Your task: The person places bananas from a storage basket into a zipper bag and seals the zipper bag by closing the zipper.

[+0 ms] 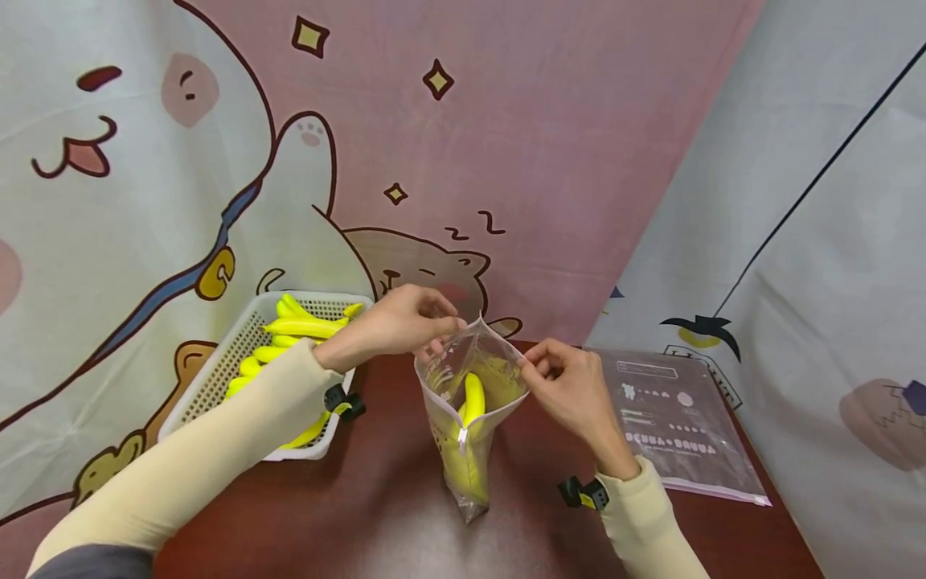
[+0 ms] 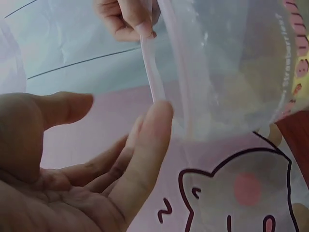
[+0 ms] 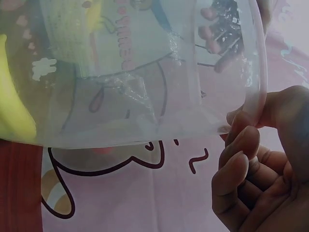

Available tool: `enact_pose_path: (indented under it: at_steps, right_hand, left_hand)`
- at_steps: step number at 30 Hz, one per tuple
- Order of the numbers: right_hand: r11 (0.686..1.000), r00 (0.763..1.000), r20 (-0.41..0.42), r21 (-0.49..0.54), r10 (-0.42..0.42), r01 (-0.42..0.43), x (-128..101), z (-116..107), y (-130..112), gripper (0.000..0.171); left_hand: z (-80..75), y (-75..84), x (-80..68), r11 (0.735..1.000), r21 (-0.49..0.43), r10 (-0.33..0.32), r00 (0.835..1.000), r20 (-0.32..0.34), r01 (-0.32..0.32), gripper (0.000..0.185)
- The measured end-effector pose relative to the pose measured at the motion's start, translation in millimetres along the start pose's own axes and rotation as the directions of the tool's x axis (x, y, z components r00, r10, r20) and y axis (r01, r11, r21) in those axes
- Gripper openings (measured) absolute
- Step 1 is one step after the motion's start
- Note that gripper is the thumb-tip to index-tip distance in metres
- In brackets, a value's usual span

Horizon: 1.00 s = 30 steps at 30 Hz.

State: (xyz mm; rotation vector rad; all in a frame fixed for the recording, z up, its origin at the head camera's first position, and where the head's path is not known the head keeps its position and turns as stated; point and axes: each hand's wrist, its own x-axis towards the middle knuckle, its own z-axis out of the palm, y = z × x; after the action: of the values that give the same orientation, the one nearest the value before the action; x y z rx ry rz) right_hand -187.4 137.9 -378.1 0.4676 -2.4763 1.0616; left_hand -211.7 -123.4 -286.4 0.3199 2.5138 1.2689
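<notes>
A clear zip bag (image 1: 470, 418) stands upright on the dark red table (image 1: 383, 507) with its mouth open and yellow bananas (image 1: 473, 398) inside. My left hand (image 1: 441, 338) is at the bag's left rim. In the left wrist view its fingers (image 2: 157, 121) are fairly straight; one fingertip touches the zip strip (image 2: 150, 67) and the thumb stays apart. My right hand (image 1: 531, 370) pinches the right rim. The right wrist view shows its curled fingers (image 3: 241, 145) and thumb around the strip (image 3: 260, 92).
A white mesh basket (image 1: 217, 378) with several yellow bananas (image 1: 304, 326) sits at the left, under my left forearm. A stack of flat printed zip bags (image 1: 673, 418) lies on the right. Cartoon-printed cloth hangs close behind and on both sides.
</notes>
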Motion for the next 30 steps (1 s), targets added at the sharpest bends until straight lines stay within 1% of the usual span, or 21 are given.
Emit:
enact_pose_path:
  at_steps: [2,5,8,12,16,20,24,27,30]
  right_hand:
    - [1.000,1.000,-0.001,0.003,-0.005,0.005,0,-1,0,0.009]
    - [1.000,1.000,0.000,0.010,-0.007,0.007,0,-1,0,0.008]
    - [1.000,1.000,0.003,0.018,-0.003,0.003,-1,-1,-1,0.008]
    - [1.000,1.000,0.004,0.026,0.001,-0.001,-2,-1,-1,0.008]
    - [0.999,1.000,0.003,0.034,-0.002,0.002,-3,0,-1,0.009]
    - [0.999,1.000,-0.002,0.037,-0.002,0.002,-4,1,0,0.009]
    - [1.000,1.000,-0.002,0.031,-0.001,0.001,-4,1,1,0.009]
    - [1.000,1.000,0.003,0.029,-0.004,0.004,-5,1,1,0.009]
    - [1.000,1.000,0.009,0.030,-0.007,0.007,-5,1,1,0.009]
  left_hand:
    - [-3.3,-4.8,-0.9,0.998,0.007,0.061,0.997,-0.043,-0.061,0.035]
    - [-8.7,-13.7,-1.7,0.990,0.028,0.141,0.985,-0.096,-0.139,0.037]
    - [-13.4,-22.3,-2.9,0.981,0.065,0.190,0.971,-0.142,-0.183,0.037]
    - [-18.9,-33.6,-3.7,0.978,0.097,0.199,0.963,-0.184,-0.184,0.041]
    - [-24.3,-48.9,-1.5,0.976,0.113,0.204,0.958,-0.201,-0.184,0.046]
    - [-31.6,-70.5,4.7,0.966,0.163,0.232,0.947,-0.223,-0.198,0.049]
    - [-41.1,-93.6,11.4,0.947,0.241,0.268,0.937,-0.225,-0.213,0.054]
    - [-49.0,-109.1,15.4,0.935,0.288,0.274,0.938,-0.214,-0.208,0.058]
    - [-57.3,-122.4,18.0,0.930,0.326,0.247,0.946,-0.210,-0.170,0.065]
